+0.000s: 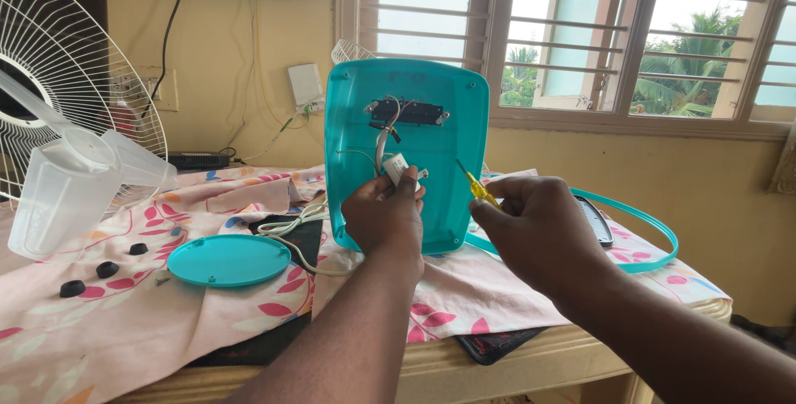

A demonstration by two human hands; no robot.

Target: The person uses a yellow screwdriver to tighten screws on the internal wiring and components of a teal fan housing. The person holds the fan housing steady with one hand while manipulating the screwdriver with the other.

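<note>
Teal fan base (431, 97) stands upright on the counter (464, 362), underside facing you, wiring exposed. Your left hand (383, 217) pinches a small white part (396, 167) on the cord at the base's middle; your right hand (539, 226) grips a yellow screwdriver (478, 189) just beside it. Step in hand looks like freeing the wiring. Next move calls for seating the tip squarely. Teal round cover (228, 260) lies left.

At left stand a white fan grille (58, 64) and clear blades (75, 180); lower left, three black knobs (106, 270) and a teal round cover (228, 260) on floral cloth (149, 321); barred window (580, 31) upper right
</note>
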